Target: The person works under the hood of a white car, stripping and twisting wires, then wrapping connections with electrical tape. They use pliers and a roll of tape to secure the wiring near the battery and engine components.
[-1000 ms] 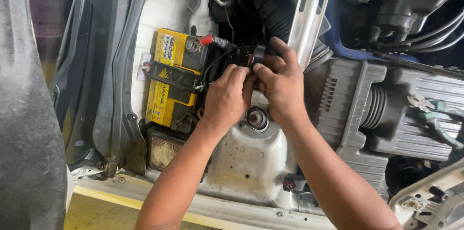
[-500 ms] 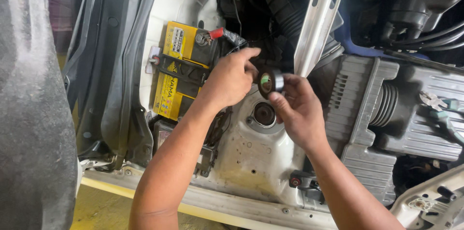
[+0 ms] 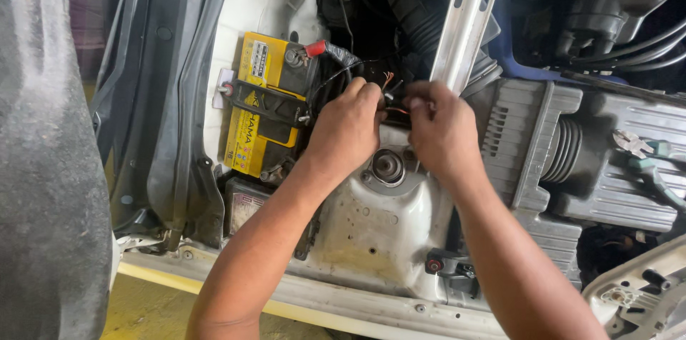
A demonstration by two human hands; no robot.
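Observation:
I look down into a car's engine bay. My left hand (image 3: pixel 349 124) and my right hand (image 3: pixel 441 125) meet over a bundle of thin wires (image 3: pixel 391 91), some orange and red, with bare ends showing between the fingers. Both hands pinch the wires just above the round strut mount (image 3: pixel 388 167) on the white inner wing. A yellow battery (image 3: pixel 259 104) with a black clamp bar lies left of my left hand, a red terminal cap (image 3: pixel 315 47) at its top corner.
A white hood prop bar (image 3: pixel 468 15) slants up behind my right hand. A grey ribbed air box (image 3: pixel 572 147) with a corrugated hose sits to the right, with pliers (image 3: pixel 632 144) on it. A black rubber seal (image 3: pixel 43 168) fills the left edge.
The roll of black tape that my right hand held half a second ago is no longer visible. Both hands have moved up from the strut mount to the wires.

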